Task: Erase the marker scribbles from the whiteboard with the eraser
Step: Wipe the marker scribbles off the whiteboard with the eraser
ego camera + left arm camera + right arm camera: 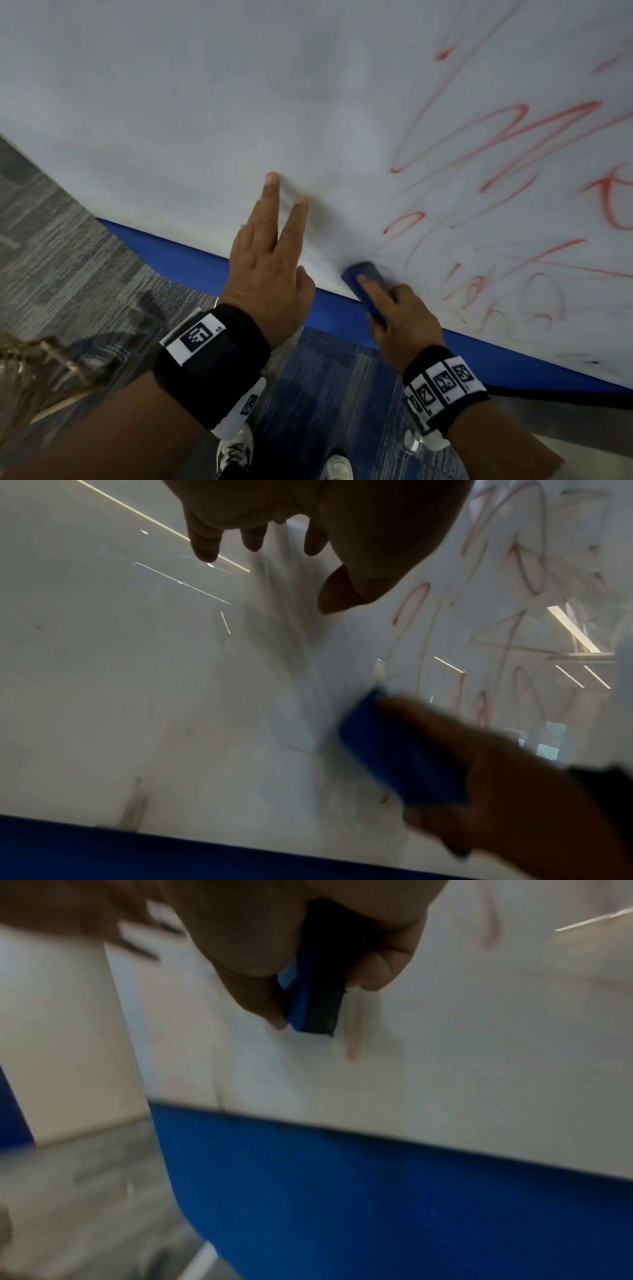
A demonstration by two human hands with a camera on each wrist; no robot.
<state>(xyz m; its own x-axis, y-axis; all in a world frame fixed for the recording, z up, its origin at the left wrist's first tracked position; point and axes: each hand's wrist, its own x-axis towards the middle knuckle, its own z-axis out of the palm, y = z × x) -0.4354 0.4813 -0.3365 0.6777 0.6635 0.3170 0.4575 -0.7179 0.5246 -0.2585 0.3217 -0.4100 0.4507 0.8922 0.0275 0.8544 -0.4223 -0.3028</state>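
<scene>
Your right hand (404, 318) grips the eraser (364, 286) at the whiteboard (171, 102) bottom edge; left hand (270, 274) flat, fingers released; red scribbles (507, 164) mostly remain rightward.

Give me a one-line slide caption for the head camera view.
Right hand wipes blue eraser across whiteboard; left hand braces flat.

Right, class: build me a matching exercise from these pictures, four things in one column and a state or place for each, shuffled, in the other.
1. left hand
2. right hand
3. red scribbles
4. blue band

A. runs under the whiteboard's lower edge
B. grips the blue eraser
C. cover the board's right part
D. fingers straight, flat on the board

Pairs: 1-D, 2-B, 3-C, 4-A
</scene>
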